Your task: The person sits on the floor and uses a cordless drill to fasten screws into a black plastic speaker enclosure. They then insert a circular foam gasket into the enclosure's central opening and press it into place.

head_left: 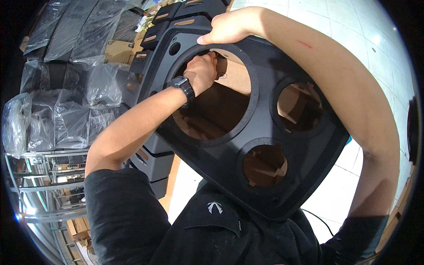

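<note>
An empty black speaker cabinet (267,115) leans tilted against my body, its front face up. It has one large round opening, two smaller ones and a small round hole near its far left corner. My left hand (203,70), with a black watch (183,87) on the wrist, reaches into the large opening. Its fingers are curled closed near the bare wood inside; anything within them is hidden. Bent around the right side, my right arm brings my right hand (233,25) to the cabinet's far edge. The thumb presses on that edge, and the other fingers are mostly hidden.
More black cabinets (155,170) with slots stand in a row just beyond and left of this one. Plastic-wrapped dark boxes (73,110) are stacked at the left, above metal rails (48,190). Pale floor tiles (353,26) lie at the right; a thin black cable (320,219) runs nearby.
</note>
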Demonstrator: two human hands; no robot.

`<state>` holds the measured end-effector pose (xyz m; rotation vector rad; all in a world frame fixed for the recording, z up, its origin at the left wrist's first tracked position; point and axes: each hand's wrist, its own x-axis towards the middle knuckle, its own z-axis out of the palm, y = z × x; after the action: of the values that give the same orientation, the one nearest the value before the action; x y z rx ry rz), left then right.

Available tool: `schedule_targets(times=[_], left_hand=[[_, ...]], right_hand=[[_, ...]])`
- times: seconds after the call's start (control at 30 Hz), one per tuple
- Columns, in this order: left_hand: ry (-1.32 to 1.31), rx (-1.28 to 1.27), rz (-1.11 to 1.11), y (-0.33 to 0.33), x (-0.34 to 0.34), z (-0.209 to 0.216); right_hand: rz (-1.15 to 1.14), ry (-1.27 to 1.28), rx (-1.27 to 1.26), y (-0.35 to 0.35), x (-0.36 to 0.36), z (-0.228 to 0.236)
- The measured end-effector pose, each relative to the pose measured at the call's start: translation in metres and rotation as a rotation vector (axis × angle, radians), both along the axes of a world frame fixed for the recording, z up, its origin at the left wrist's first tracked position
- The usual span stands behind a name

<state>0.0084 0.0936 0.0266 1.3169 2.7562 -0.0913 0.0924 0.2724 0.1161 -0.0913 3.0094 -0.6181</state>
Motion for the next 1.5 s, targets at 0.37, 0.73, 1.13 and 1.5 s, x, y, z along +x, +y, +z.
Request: schedule_targets(times=[0.37, 0.73, 1.13, 1.5], left_hand=[[0.163, -0.178, 0.166, -0.005, 0.084, 0.087], [-0.176, 0.504, 0.094, -0.087, 0.109, 0.180], [0.073, 0.637, -0.588, -0.166, 0.155, 0.070], [0.261, 1.018, -0.873, -0.120, 0.091, 0.076]], right_hand=[[0.068, 0.450, 0.114, 0.001, 0.029, 0.032], [0.400, 0.560, 0.087, -0.082, 0.060, 0.033], [-0.391, 0.035, -0.411, 0.142, 0.137, -0.011], [-0.777, 0.306, -1.579, 0.093, 0.188, -0.104]])
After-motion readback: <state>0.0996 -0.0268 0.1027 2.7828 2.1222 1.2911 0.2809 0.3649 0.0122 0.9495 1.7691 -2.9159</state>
